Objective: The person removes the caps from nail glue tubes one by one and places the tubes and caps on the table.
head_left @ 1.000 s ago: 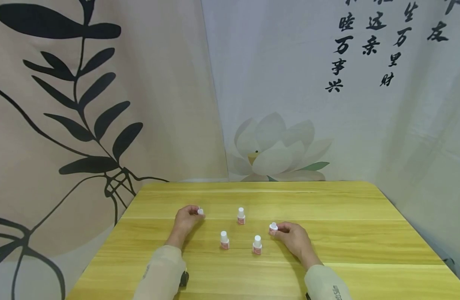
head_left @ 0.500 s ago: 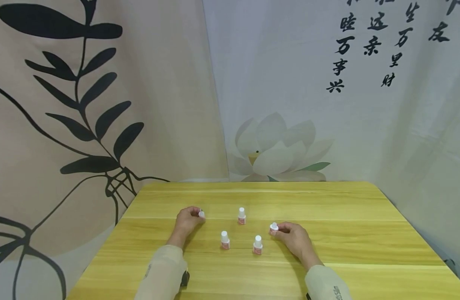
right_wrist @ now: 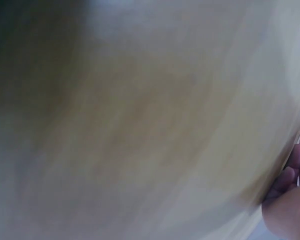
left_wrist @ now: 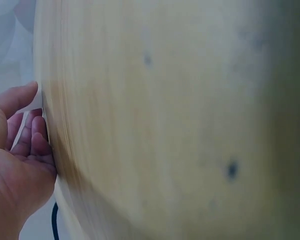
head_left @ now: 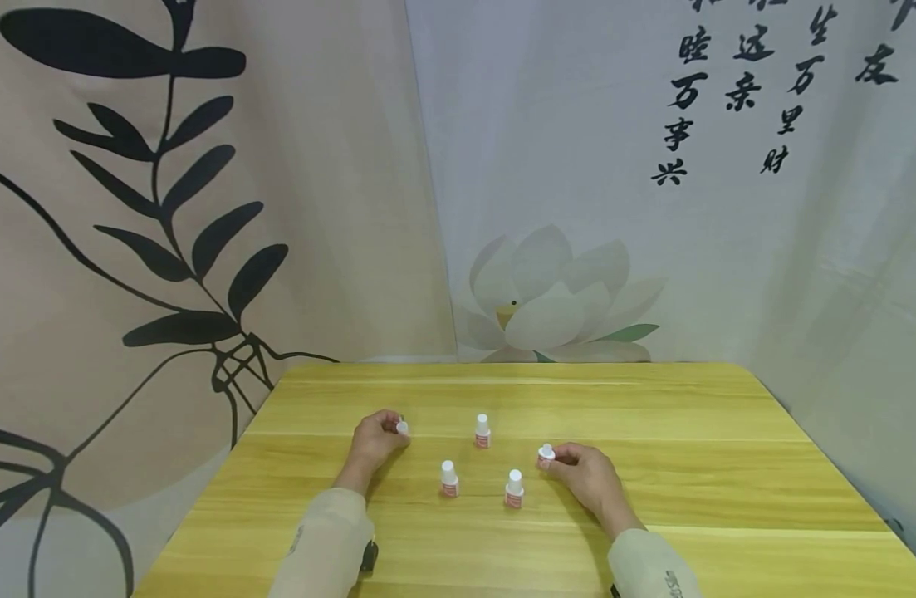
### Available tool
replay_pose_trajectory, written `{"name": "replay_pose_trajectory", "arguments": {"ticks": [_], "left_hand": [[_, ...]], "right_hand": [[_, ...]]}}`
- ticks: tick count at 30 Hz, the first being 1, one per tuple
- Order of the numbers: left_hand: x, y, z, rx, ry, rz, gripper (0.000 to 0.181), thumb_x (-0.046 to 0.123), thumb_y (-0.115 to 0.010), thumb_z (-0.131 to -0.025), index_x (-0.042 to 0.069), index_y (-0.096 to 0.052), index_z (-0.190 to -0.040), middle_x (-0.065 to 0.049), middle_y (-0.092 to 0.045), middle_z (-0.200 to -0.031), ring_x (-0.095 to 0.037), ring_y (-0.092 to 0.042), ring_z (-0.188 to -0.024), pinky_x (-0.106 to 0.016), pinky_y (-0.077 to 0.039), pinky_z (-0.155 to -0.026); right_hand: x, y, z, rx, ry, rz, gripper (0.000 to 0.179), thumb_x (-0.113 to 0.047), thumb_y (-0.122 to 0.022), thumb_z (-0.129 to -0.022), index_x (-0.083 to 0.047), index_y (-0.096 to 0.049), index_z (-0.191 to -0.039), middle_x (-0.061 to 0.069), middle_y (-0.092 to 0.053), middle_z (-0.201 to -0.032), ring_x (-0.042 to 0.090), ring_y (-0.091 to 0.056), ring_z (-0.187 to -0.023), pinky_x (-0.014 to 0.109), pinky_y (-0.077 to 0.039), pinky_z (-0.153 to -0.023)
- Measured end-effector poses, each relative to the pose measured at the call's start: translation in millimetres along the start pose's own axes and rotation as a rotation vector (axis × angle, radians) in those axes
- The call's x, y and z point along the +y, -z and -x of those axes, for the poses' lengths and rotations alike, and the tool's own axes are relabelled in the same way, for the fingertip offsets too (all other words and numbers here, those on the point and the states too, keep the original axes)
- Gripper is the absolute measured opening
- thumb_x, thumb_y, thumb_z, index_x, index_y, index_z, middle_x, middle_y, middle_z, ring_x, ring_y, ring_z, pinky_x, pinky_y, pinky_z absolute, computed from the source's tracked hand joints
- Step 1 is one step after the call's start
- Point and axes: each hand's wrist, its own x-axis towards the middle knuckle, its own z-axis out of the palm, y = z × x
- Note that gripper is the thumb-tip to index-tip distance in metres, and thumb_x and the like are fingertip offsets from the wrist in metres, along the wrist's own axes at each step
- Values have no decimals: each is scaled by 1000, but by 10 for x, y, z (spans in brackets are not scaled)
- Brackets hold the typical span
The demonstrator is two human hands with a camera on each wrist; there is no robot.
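Note:
In the head view, my left hand (head_left: pixel 374 440) is at the left part of the table, thumb and fingers pinching a small white bottle (head_left: pixel 402 428) that they mostly cover. My right hand (head_left: pixel 590 480) pinches another small bottle (head_left: pixel 545 454), white with a reddish label, from its right side. Between the hands stand three upright bottles of the same look with white caps: a rear bottle (head_left: pixel 482 435), a front left bottle (head_left: pixel 448 482) and a front right bottle (head_left: pixel 514 492). In the left wrist view the fingers (left_wrist: pixel 36 142) curl at the frame's left edge; neither wrist view shows a bottle clearly.
A yellow wood-grain table (head_left: pixel 697 448) spreads under both hands. Behind it hangs a pale curtain (head_left: pixel 353 208) printed with dark leaves, a lotus and black writing.
My left hand's bottle has shifted slightly toward me. The right hand keeps its grip in place, and the three standing bottles have not moved; the whole view drifts a little.

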Motion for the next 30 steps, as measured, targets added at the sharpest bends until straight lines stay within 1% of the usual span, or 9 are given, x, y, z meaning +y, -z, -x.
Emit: {"name": "replay_pose_trajectory", "arguments": {"ticks": [4, 10, 12, 15, 19, 22, 24, 26, 30], "left_hand": [[-15, 4, -11, -9, 9, 18, 37, -7, -76, -79, -4, -63, -114, -12, -64, -98, -25, -60, -93, -37, -52, -82], [12, 36, 16, -22, 19, 37, 49, -6, -74, -79, -4, -59, -126, -13, -63, -101, -26, -59, -94, -39, -51, -84], [32, 56, 40, -29, 25, 42, 52, -5, -73, -79, -4, -57, -129, -15, -63, -105, -28, -59, -97, -41, -51, -87], [57, 88, 70, -48, 27, 44, 59, -4, -73, -79, -4, -53, -135, -19, -61, -114, -34, -58, -107, -47, -48, -94], [93, 156, 110, -100, 34, 55, 70, 0, -73, -81, -1, -42, -144, -25, -48, -135, -43, -47, -125, -54, -41, -103], [136, 240, 142, -119, 58, 80, 75, 7, -73, -86, 4, -34, -150, -25, -34, -147, -45, -39, -131, -57, -39, -104], [160, 305, 148, -109, 68, 107, 76, 12, -73, -88, 7, -31, -152, -23, -27, -151, -43, -38, -131, -57, -40, -102], [183, 373, 143, -84, 69, 141, 76, 16, -72, -90, 9, -30, -153, -20, -24, -152, -40, -38, -129, -55, -41, -100], [225, 497, 105, -17, 33, 204, 70, 20, -70, -93, 9, -32, -151, -16, -28, -149, -31, -40, -123, -48, -41, -98]], "right_hand": [[1, -2, 2, 7, 4, 15, 21, -35, -76, -88, -17, -74, -99, -4, -71, -101, 21, -63, -102, 51, -46, -93], [-11, -9, -2, 16, 14, 48, 21, -36, -76, -88, -17, -74, -99, -2, -71, -104, 23, -63, -102, 51, -46, -93], [-13, -9, -7, 17, 17, 58, 23, -36, -75, -88, -17, -74, -100, -1, -71, -104, 23, -63, -102, 51, -46, -93], [-8, -10, -16, 15, 15, 72, 24, -36, -75, -89, -16, -74, -101, -1, -71, -104, 23, -63, -101, 50, -47, -92], [-3, -15, -23, 10, 8, 86, 24, -35, -74, -90, -16, -74, -103, -2, -70, -104, 21, -63, -100, 49, -47, -91], [-8, -12, -19, 9, 9, 97, 25, -35, -75, -90, -15, -74, -105, -2, -70, -103, 21, -63, -99, 49, -48, -91], [-11, -8, -17, 9, 8, 96, 26, -35, -75, -89, -14, -74, -105, -2, -70, -102, 21, -63, -98, 49, -47, -90], [-12, -3, -15, 11, 11, 100, 28, -36, -75, -89, -13, -73, -106, -2, -70, -101, 21, -63, -97, 48, -48, -90], [-17, 4, -12, 13, 12, 108, 30, -37, -75, -88, -13, -73, -106, -2, -70, -100, 20, -62, -97, 48, -48, -90]]}}
